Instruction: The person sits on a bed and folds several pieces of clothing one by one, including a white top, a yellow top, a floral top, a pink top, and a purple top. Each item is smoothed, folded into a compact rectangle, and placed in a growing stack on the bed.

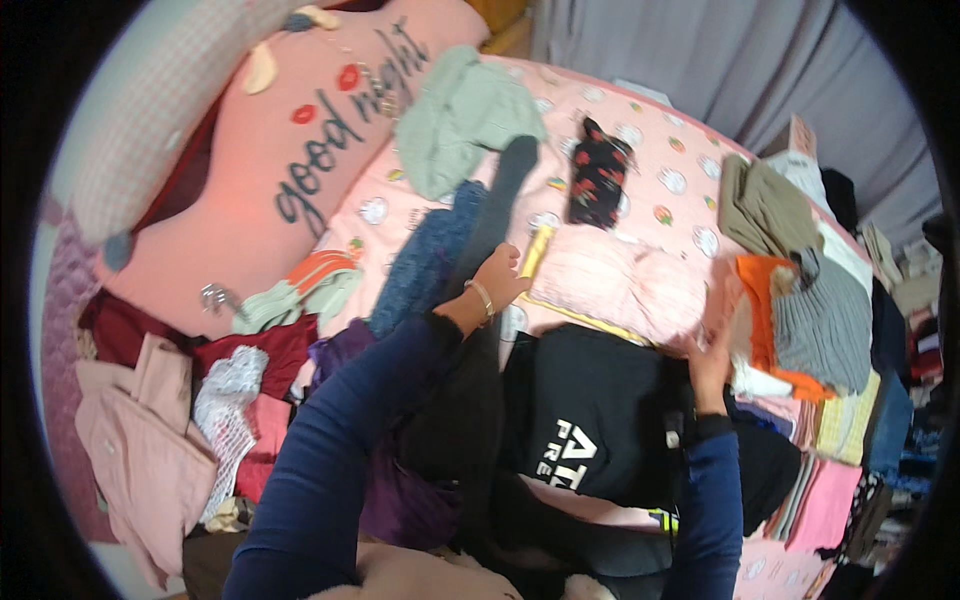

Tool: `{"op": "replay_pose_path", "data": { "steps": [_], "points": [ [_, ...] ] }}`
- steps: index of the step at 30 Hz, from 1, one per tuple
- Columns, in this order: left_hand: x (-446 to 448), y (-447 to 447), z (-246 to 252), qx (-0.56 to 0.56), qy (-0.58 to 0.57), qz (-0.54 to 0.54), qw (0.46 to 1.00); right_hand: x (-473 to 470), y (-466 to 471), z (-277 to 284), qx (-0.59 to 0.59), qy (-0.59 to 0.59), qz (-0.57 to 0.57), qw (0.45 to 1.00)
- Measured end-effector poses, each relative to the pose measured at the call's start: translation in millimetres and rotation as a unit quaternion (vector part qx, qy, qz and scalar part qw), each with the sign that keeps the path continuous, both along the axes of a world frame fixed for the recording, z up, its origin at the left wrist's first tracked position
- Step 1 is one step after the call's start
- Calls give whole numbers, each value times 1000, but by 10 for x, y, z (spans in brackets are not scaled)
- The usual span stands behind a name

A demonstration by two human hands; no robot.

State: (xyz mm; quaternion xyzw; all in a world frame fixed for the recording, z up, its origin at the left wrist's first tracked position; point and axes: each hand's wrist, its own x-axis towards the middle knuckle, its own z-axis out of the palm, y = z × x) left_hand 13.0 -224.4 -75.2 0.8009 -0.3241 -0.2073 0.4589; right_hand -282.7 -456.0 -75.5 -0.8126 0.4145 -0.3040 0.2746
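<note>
A pale pink garment with two puffed halves and a yellow edge lies flat before me. At its left side is my left hand, fingers a little apart, the thumb by the yellow edge. My right hand, slightly blurred, is at its lower right corner with fingers apart; whether it touches the cloth I cannot tell. Just below lies a black garment with white lettering. A dark floral rolled cloth rests above the pink garment. My dark-clad leg stretches out beside my left hand, along blue denim.
A pale green garment lies at the far side of the pink printed bedsheet. At left are a long pink pillow with writing, hangers and heaped clothes. Folded clothes are stacked at right; a grey curtain hangs behind.
</note>
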Motion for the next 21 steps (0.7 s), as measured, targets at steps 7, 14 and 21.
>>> {"op": "replay_pose_path", "data": {
  "steps": [7, 14, 21],
  "points": [
    [210, 1717, 14, 172, -144, 194, 955, -651, 746, 333, 129, -54, 75, 987],
    [-200, 2510, -336, 178, -121, 107, 971, -1334, 1507, 488, 171, 15, 70, 983],
    [49, 2649, -162, 111, -154, 139, 972, -1619, 1919, 481, 125, 73, 98, 985]
  ]
}}
